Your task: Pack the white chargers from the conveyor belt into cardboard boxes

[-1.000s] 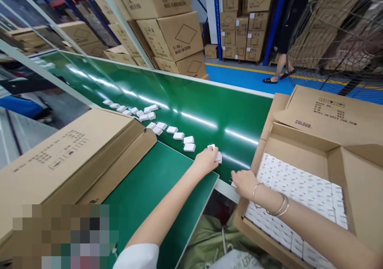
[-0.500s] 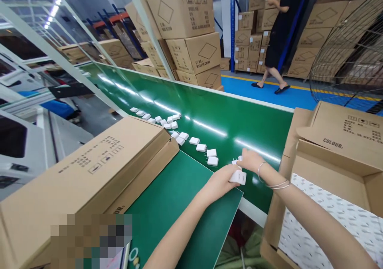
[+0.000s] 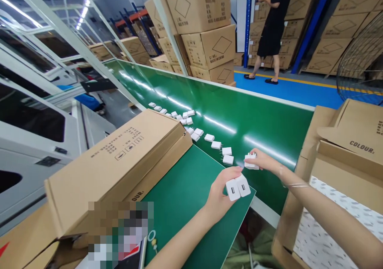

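Two white USB chargers [image 3: 238, 187] sit side by side in my left hand [image 3: 220, 189], their USB ports facing me. My left fingers are closed around them above the corner of the green board [image 3: 179, 193]. Over the green conveyor belt [image 3: 254, 119], my right hand [image 3: 263, 160] pinches white chargers [image 3: 251, 161]; how many is hard to make out. A pair of loose chargers [image 3: 228, 159] lies on the belt just left of my right hand. Several more chargers [image 3: 197, 132] trail away along the belt, metal prongs showing on some.
An open carton [image 3: 326, 157] at right holds a white patterned layer [image 3: 335, 229]. A closed carton [image 3: 119, 157] lies at left beside the board. Stacked cartons [image 3: 209, 47] stand beyond the belt, with a person [image 3: 273, 29] in black and a wire fan [image 3: 362, 61] farther right.
My view has shifted left. The two chargers in my left hand now face me with their ports. My right hand has drawn slightly apart from the left with chargers pinched in it.
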`<state>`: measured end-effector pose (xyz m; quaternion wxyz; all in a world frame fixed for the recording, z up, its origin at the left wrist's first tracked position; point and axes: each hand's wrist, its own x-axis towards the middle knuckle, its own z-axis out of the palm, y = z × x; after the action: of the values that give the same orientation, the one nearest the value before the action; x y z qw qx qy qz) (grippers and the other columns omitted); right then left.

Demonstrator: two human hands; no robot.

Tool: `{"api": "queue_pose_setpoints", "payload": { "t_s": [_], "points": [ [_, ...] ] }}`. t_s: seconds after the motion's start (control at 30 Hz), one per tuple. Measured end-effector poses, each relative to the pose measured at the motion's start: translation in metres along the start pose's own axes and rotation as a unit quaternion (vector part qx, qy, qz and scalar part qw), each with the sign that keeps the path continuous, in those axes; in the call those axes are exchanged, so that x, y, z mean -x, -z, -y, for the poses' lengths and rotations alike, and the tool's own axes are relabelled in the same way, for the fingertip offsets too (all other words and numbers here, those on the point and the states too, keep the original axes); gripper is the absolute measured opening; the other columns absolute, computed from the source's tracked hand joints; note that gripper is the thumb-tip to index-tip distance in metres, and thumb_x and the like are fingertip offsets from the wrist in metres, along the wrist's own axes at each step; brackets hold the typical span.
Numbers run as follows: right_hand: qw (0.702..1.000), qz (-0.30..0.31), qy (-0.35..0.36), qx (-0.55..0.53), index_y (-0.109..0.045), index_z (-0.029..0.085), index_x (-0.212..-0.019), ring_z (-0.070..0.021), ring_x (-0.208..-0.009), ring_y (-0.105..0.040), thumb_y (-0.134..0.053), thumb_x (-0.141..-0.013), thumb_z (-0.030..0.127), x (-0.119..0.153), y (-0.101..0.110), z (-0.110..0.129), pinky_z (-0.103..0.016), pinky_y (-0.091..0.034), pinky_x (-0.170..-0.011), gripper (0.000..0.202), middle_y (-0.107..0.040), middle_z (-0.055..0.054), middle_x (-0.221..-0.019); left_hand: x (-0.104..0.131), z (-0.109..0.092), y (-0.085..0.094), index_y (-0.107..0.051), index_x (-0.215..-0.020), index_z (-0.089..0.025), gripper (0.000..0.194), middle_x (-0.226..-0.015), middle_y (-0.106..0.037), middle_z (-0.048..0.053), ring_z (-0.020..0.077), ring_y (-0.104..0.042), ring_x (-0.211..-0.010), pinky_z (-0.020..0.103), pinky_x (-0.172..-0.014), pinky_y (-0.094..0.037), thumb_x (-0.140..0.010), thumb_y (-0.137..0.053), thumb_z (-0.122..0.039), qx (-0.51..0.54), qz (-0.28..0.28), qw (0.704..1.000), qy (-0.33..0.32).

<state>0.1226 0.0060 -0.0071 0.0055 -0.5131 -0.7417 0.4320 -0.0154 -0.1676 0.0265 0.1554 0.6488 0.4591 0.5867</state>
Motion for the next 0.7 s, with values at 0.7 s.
{"api": "queue_pose_setpoints", "payload": {
  "t_s": [0.7],
  "points": [
    [0.929, -0.345, -0.036, -0.127, -0.055, 0.022, -0.107, -0.0226, -0.07, -0.057, -0.053, -0.075, 0.062, 0.136, 0.132, -0.199, -0.034, -0.046, -0.061, 0.051, -0.062, -0.006, -0.086, -0.159, -0.015, -0.239, -0.052, -0.111, -0.014, 0.034, -0.106, -0.062, 0.012, 0.027, -0.06, -0.097, 0.04, -0.082, -0.047, -0.078, -0.061, -0.017, -0.229, 0.499, 0.833, -0.074]
  ]
}}
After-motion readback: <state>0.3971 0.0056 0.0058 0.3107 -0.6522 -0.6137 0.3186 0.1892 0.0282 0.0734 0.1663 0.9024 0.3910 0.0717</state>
